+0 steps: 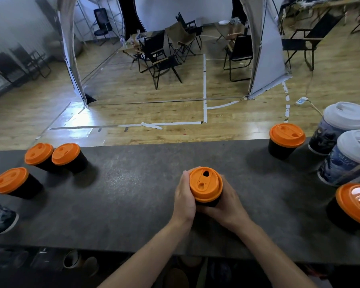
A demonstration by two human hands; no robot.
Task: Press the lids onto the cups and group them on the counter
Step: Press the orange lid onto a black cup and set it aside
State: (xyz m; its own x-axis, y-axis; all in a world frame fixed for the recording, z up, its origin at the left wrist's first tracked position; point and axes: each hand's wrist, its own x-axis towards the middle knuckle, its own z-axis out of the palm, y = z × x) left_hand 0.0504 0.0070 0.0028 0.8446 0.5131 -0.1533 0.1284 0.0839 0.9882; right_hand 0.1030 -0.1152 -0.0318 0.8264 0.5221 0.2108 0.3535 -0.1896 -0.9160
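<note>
- 2 hands, left hand (184, 196) and right hand (227, 201), wrap the black cup (208, 202) at mid-counter (123, 183), both closed around its sides.
- Orange lid (205, 183) sits on top; thumbs should press evenly round the rim.
- 3 lidded cups (50, 161) wait at far left.

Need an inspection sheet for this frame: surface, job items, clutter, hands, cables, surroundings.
Surface: dark counter, dry.
Job items: held cup lidded orange; three lidded cups grouped left; two orange-lidded and two white-lidded cups right.
Clutter: patterned cup at the left edge.
Hands: left hand and right hand both wrap the held cup.
Cables: power strip with cord on floor.
Surroundings: folding chairs, curtains, taped wood floor.
</note>
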